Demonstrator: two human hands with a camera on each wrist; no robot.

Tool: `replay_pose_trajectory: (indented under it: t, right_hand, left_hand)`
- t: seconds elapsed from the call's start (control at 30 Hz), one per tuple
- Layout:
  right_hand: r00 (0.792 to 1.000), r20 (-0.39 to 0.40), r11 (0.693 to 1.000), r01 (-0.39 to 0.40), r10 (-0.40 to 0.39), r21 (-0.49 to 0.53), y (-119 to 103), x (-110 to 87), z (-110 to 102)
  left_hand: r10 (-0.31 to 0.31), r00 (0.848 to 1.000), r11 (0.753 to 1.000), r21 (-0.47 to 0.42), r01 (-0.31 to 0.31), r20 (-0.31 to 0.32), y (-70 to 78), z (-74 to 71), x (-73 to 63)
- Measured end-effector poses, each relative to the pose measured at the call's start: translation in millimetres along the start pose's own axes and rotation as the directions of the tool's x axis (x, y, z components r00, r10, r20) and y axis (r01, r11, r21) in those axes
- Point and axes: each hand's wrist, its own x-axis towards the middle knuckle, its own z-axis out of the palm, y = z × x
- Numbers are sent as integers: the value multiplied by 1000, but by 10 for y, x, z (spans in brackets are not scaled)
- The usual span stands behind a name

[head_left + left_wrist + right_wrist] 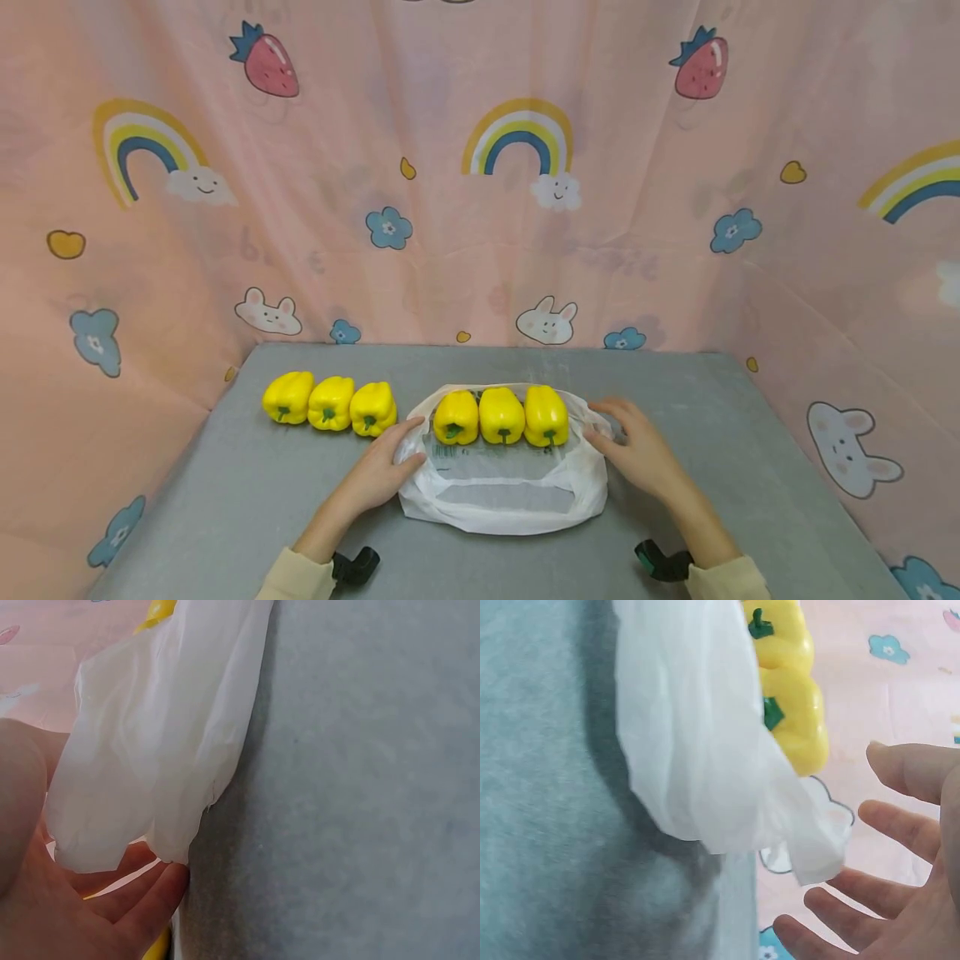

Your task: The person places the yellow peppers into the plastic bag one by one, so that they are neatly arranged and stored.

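A white plastic bag (pixel 502 521) lies in the middle of the table, its opening spread around three yellow bell peppers (pixel 502 415) in a row. My left hand (pixel 381 471) is at the bag's left edge, thumb and fingers apart; in the left wrist view the white plastic (pixel 161 727) hangs between the thumb and the fingers (pixel 154 904). On the other side, my right hand (pixel 641 446) reaches to the bag's right edge with fingers spread. In the right wrist view, a loose corner of the bag (pixel 821 851) is right at the extended fingertips (pixel 840 879).
Left of the bag, three more yellow bell peppers (pixel 330 403) stand in a row on the grey table (pixel 247 500). A pink printed curtain (pixel 450 275) hangs behind the table and along both sides. Black wrist devices (pixel 358 567) sit at both cuffs.
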Motion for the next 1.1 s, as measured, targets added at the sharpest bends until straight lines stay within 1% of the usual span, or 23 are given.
replay_pose_trajectory:
  t: [0.17, 0.3, 0.47, 0.57, 0.73, 0.87, 1.1]
  right_hand:
    - [997, 48, 998, -60, 59, 35, 104, -7, 86]
    - [993, 80, 995, -89, 85, 50, 167, -22, 130]
    - [986, 122, 990, -123, 114, 67, 209, -22, 171]
    - [986, 135, 990, -112, 100, 81, 211, -4, 188]
    - [987, 142, 991, -90, 75, 97, 214, 20, 200]
    - [987, 142, 990, -92, 77, 102, 213, 23, 197]
    - [984, 160, 986, -103, 81, 134, 205, 13, 204]
  left_hand:
    - [-2, 1000, 1000, -9, 2, 3, 6, -3, 9]
    - [0, 1000, 1000, -10, 0, 2, 5, 14, 6]
    - [36, 999, 999, -14, -36, -4, -9, 39, -6]
    - [54, 998, 998, -18, -55, -15, -13, 41, -13]
    - [51, 999, 999, -9, -51, -18, -4, 28, -5]
    - [45, 999, 999, 8, -45, -16, 46, -12, -11]
    - [44, 998, 997, 63, -42, -39, 127, -85, -53]
